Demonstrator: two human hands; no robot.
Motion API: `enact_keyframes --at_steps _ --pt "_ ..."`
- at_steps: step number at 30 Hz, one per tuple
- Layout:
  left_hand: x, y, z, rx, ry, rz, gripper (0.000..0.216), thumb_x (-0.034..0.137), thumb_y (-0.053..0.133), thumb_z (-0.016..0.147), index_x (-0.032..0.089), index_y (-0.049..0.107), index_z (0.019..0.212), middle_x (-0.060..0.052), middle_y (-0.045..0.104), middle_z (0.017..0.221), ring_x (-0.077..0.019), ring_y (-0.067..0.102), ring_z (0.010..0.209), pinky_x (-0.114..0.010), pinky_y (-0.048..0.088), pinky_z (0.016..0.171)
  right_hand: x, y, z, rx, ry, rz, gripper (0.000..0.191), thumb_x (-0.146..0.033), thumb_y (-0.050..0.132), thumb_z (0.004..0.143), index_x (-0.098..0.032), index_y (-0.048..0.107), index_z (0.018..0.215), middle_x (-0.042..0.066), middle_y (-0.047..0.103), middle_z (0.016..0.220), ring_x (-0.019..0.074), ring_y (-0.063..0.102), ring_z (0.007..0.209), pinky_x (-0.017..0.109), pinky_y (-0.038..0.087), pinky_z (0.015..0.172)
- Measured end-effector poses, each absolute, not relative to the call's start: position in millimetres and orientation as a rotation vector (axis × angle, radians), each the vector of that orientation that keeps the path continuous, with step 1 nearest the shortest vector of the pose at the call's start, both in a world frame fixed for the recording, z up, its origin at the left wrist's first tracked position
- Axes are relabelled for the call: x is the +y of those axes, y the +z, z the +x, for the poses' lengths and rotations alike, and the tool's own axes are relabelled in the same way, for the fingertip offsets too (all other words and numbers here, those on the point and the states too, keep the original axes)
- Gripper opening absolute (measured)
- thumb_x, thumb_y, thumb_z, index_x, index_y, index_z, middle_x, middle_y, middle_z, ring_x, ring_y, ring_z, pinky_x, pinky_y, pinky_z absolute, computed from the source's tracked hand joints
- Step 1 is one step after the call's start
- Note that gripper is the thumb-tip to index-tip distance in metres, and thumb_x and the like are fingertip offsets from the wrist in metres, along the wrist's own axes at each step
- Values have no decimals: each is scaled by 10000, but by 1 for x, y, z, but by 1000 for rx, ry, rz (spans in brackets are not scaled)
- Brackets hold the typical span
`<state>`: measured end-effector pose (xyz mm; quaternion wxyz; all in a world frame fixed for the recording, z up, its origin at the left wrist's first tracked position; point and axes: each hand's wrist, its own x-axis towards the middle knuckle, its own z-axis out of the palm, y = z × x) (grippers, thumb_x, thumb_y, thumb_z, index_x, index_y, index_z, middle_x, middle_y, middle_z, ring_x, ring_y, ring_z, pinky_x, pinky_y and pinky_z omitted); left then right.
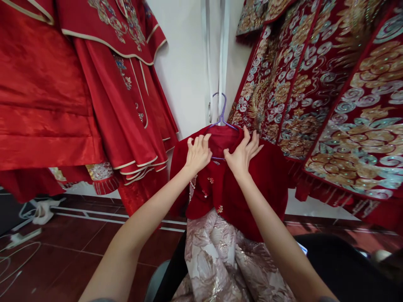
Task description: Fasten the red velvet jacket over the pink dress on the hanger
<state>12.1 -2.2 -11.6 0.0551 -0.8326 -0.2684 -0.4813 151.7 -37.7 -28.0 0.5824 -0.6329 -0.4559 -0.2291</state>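
Observation:
A dark red velvet jacket [261, 184] with ornamental buttons hangs in front of me on a purple hanger [222, 119]. My left hand [199, 153] is closed on the jacket's collar at the left side of the neck opening, fingers bent over the cloth. On the opposite side, my right hand [242, 155] grips the collar edge between thumb and fingers, its outer fingers somewhat spread. Below the jacket hem, a pale pink and silver patterned fabric [210, 251] spreads down toward me.
Red garments with cream piping [126, 105] hang at left. Heavily embroidered red garments [315, 96] hang at right. White straps [217, 54] run down the wall. Pale shoes [43, 212], a power strip [20, 238] and cables lie at lower left; a black surface [340, 264] is at lower right.

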Motion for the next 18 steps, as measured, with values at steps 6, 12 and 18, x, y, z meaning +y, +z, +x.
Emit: enact_keyframes --at_steps 6,12,18 --pt "9 -24 -1 -1121 -1159 -2067 611 4 316 791 125 352 1389 -201 429 1376 -296 394 1291 -561 172 1108 -68 -29 174 -1221 -538 -1575 811 -82 476 655 -177 253 1428 168 336 1444 318 267 1369 651 158 1085" --pt "22 -24 -42 -1161 -1468 -2006 564 64 414 782 67 358 1343 -237 376 1364 -307 351 1325 -504 267 1105 -104 -32 239 -1483 -669 -1661 687 -85 499 698 -154 391 1374 173 472 1318 312 431 1244 528 326 1056" --pt "26 -31 -82 -1361 -1424 -2139 539 138 497 786 193 401 1314 -136 538 1288 -277 549 1165 -395 459 943 -117 -24 288 -1613 -633 -1671 625 -54 455 734 -156 445 1351 163 520 1293 281 532 1137 368 442 918"
